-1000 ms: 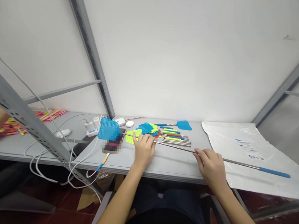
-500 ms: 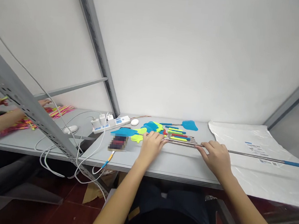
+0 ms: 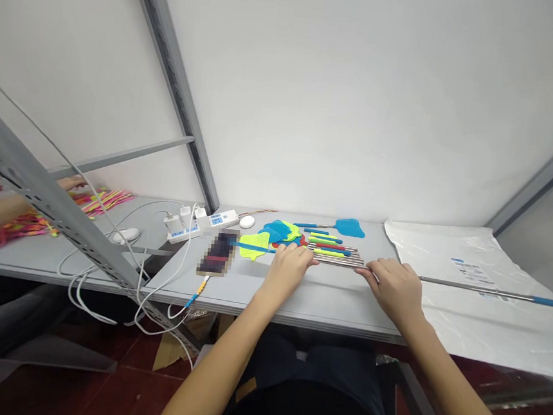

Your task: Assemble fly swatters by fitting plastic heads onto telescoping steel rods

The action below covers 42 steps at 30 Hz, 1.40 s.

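Observation:
A telescopic fly swatter (image 3: 477, 290) lies level across both my hands, its metal rod drawn out long. Its blue handle points right, over a white plastic mailer bag (image 3: 440, 331). At the left end its blue head shows only as a thin strip, seen nearly edge-on. My left hand (image 3: 290, 267) is closed round the rod near the head. Farther right, my right hand (image 3: 390, 285) grips the same rod. Just behind my hands lie several rods with coloured grips (image 3: 335, 251) and a pile of blue, yellow-green and red swatter heads (image 3: 279, 231).
Another blue swatter (image 3: 349, 227) lies near the wall. To the left are a blurred phone (image 3: 217, 254) on a cable, a power strip (image 3: 222, 219) and a white round device (image 3: 247, 222). Past a metal post (image 3: 63, 214), another person's hands work by pink and yellow strips (image 3: 107, 202).
The held swatter has turned about its rod: its blue head was broadside and is now nearly edge-on. More of the phone is uncovered. Both hands still grip the rod.

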Each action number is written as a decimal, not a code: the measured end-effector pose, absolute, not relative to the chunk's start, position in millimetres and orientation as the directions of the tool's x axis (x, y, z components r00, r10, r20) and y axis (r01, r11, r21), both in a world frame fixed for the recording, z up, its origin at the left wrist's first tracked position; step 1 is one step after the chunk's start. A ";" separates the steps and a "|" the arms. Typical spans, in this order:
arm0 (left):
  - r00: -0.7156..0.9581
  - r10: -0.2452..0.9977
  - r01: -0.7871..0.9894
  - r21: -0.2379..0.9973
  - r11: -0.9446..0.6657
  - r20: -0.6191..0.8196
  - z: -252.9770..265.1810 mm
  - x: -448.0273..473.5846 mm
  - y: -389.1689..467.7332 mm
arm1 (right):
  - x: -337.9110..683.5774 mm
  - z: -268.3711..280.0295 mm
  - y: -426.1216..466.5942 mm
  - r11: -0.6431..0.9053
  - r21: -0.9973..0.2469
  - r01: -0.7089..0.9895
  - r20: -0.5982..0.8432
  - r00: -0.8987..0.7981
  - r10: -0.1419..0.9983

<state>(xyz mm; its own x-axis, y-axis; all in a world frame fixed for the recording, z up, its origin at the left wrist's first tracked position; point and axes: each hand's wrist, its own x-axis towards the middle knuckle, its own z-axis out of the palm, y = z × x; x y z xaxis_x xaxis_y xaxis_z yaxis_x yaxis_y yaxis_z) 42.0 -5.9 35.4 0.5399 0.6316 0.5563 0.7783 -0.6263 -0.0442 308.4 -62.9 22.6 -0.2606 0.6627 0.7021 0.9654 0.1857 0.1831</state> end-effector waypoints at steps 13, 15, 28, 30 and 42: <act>0.611 0.712 0.786 -0.155 -0.599 0.346 62.6 37.4 -30.9 | 309.5 24.1 -58.5 0.218 0.160 0.963 0.682 -0.267 0.681; 0.617 0.716 0.782 -0.150 -0.605 0.327 58.7 43.2 -29.6 | 305.0 23.7 -58.2 0.205 0.186 0.961 0.685 -0.277 0.674; 0.374 0.744 0.719 0.334 -0.610 0.553 73.4 -2.8 -12.2 | 323.4 15.2 -58.3 0.202 0.144 0.969 0.687 -0.244 0.685; 0.012 0.888 0.440 0.795 -0.418 0.460 71.9 -25.5 -3.8 | 328.0 13.8 -59.4 0.183 0.153 0.971 0.707 -0.237 0.666; 0.073 0.996 -0.166 0.984 0.071 -0.059 23.6 -23.1 1.4 | 339.1 5.5 -64.0 0.197 0.222 0.955 0.704 -0.297 0.645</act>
<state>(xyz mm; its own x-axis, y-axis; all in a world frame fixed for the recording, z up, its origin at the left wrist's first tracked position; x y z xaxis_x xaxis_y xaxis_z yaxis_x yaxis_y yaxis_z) -23.1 1.4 23.6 0.0729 0.9956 -0.0592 -0.1661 0.0706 0.9836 339.1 -64.0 5.5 -0.2971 0.6450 0.7040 0.9548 0.1973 0.2221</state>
